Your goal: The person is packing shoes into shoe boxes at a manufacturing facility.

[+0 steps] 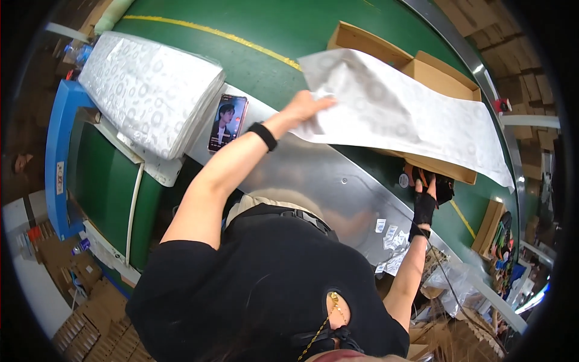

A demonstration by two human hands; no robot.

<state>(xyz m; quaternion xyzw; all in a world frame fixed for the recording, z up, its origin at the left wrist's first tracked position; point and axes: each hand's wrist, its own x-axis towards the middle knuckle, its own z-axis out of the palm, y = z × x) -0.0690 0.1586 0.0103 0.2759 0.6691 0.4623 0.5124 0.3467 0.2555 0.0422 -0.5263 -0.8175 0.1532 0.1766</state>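
Over the open cardboard box (pixel 443 73) on the green bench (pixel 289 24), a patterned paper sheet (pixel 416 117) spreads from the pinching left hand (pixel 306 107), probably to keep it from crumpling; beside the box, the gloved right hand (pixel 424 204) meets a black article (pixel 445 188), grip unclear to me

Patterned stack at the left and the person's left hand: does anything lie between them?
Yes: in the head view, a phone with its screen lit lies between the patterned stack and the left hand.
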